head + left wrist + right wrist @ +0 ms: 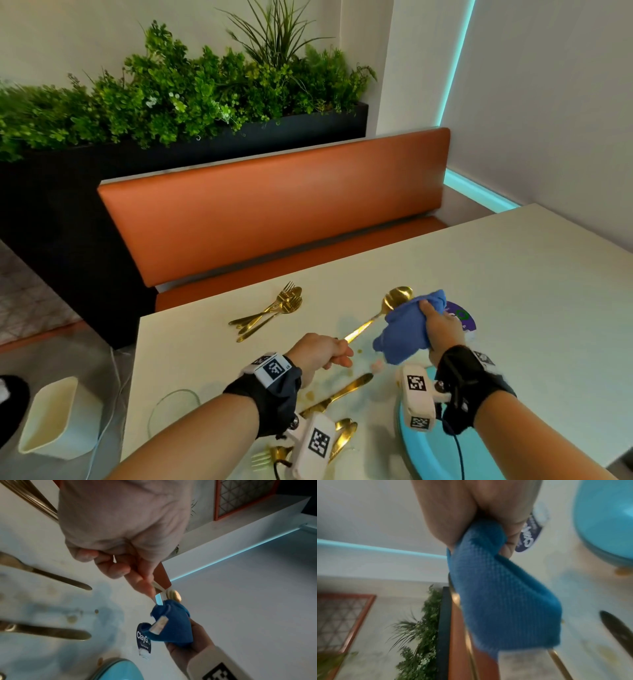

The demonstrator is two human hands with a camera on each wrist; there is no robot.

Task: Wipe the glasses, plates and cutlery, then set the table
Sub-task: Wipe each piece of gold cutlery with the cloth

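My left hand (329, 353) grips the handle of a gold spoon (394, 301) and holds it above the white table (513, 274), bowl pointing away. My right hand (442, 325) clutches a blue cloth (407, 329) bunched against the spoon's neck. In the left wrist view the left hand (130, 566) pinches the handle, with the blue cloth (173, 626) just past the spoon bowl (175, 595). The right wrist view shows the cloth (496, 595) held in curled fingers (508, 547). A gold knife (339, 394) and more gold cutlery (342, 435) lie near my left wrist.
A pile of gold forks and spoons (274, 308) lies further out on the left. A light blue plate (421, 452) sits under my right wrist, and a round purple sticker (462, 318) is beyond the cloth. Yellow smears (310, 395) mark the table. A cream bin (58, 418) stands on the floor at left.
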